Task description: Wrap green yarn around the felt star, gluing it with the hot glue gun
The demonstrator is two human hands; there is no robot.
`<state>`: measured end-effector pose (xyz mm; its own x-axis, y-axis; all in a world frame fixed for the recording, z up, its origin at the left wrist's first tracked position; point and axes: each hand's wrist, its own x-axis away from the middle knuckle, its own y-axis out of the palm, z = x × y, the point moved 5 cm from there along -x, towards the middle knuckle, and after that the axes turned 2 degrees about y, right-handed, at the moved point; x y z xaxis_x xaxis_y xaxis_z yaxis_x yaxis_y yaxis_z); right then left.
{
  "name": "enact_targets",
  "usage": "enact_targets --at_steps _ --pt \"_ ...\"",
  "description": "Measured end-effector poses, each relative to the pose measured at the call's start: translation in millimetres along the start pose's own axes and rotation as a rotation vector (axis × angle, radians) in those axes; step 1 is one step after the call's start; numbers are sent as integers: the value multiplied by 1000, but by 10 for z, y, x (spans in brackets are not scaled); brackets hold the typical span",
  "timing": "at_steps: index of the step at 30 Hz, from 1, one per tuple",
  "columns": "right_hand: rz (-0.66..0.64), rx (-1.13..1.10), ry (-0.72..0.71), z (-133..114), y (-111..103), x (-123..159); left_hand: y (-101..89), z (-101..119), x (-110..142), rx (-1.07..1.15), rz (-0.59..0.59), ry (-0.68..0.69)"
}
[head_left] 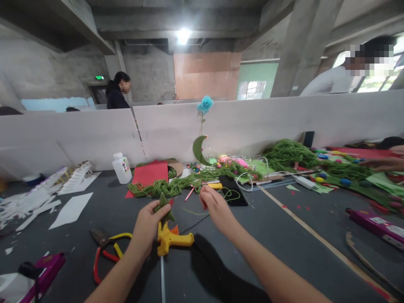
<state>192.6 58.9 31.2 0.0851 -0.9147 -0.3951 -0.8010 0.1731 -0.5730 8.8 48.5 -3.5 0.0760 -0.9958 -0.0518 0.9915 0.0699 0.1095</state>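
Note:
My left hand [147,223] is closed on a small green pointed piece [164,207], which looks like a star wrapped in yarn, with a bit of red beside it. Just below it, a yellow glue gun [173,240] with a clear glue stick lies on the table. My right hand [215,206] is held to the right with fingers pinched together. A thin strand of green yarn [195,213] runs between the hands and seems to lead to those fingers; their grip is partly hidden. Pliers [109,248] with red and yellow handles lie left of the glue gun.
Behind my hands lie green yarn [160,188], red sheets [151,172], a black phone-like slab [233,191] and a white bottle [121,168]. A green crescent [199,150] with a blue flower [205,104] stands by the white partition [170,134]. Purple power strips [375,225] lie at both sides.

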Motion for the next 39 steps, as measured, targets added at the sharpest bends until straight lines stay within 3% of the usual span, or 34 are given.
enact_targets --at_steps 4,7,11,13,16,19,23,27,35,39 --pt "-138 136 7 180 175 -122 -240 -50 -328 0 55 -46" --pt "-255 223 -57 149 417 -89 -334 -166 -469 2 53 -108" --pt "-462 254 -194 -38 789 114 -387 -342 -487 -30 31 -158" --pt "-501 257 -216 -90 892 180 -383 -411 -442 -54 5 -186" --pt "-417 176 -178 -76 870 136 -313 -488 -332 -89 -69 -255" --pt "-313 -82 -34 31 745 -7 -179 -533 -199 -103 -186 -338" --pt "-600 -286 202 156 770 -87 -65 -551 -84 -220 -306 -427" --pt "-667 -297 321 202 755 -102 -64 -532 -80 -347 -330 -425" --pt "-607 -268 331 171 816 -33 -53 -544 -41 -363 -376 -392" --pt "-573 -311 352 182 791 -40 -63 -546 -34 -133 -378 -451"
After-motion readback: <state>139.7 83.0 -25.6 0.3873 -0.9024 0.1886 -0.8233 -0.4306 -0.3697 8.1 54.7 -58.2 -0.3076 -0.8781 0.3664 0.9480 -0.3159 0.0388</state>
